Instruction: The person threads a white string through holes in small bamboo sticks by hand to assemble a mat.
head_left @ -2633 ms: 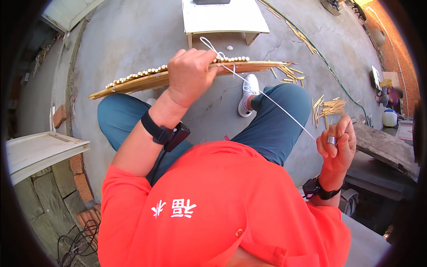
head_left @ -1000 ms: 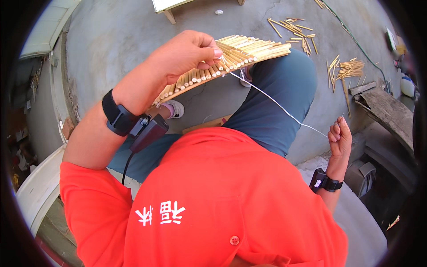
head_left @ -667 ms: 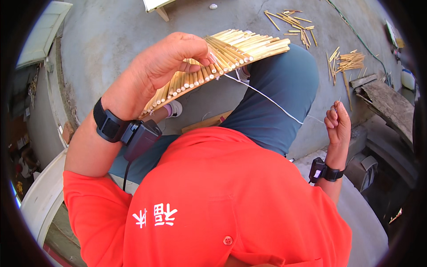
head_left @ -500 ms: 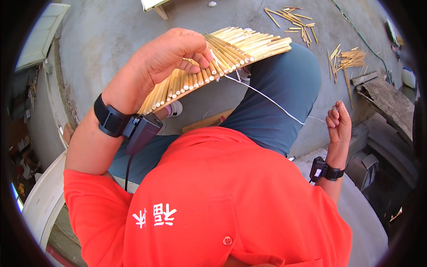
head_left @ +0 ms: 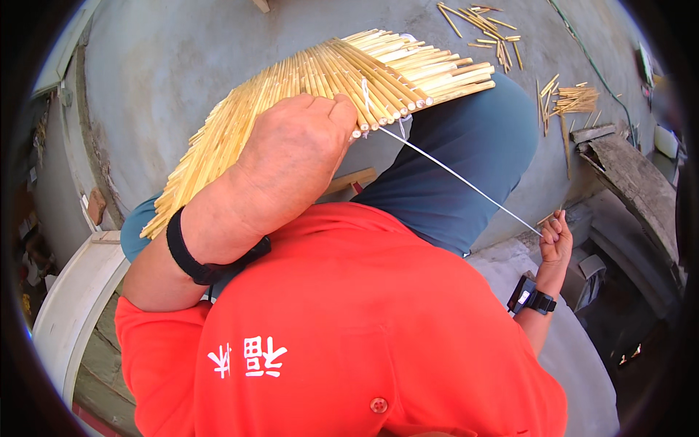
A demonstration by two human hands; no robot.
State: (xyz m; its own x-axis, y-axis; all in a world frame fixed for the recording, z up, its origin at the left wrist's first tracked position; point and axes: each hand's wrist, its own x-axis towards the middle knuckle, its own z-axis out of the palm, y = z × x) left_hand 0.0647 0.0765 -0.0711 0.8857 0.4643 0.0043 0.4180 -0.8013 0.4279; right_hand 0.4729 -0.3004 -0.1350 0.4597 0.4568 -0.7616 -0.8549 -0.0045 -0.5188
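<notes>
A fan-shaped mat of pale yellow sticks, tied with white string, lies across my raised legs. My left hand, back upward, is closed on the mat's near edge, its fingertips mostly hidden behind the knuckles. From just right of that hand a white cord runs taut down to the right. My right hand, low at the right beside my thigh, has its fingers curled on the cord's far end.
Loose sticks and a second pile lie on the concrete floor. A green hose runs past them. At right are a weathered board and a white jug; at lower left, a white frame.
The mat has swung open, showing more sticks toward the lower left. My left hand has turned back-up and moved down. My right hand has lowered, and the cord has gone from slack to taut.
</notes>
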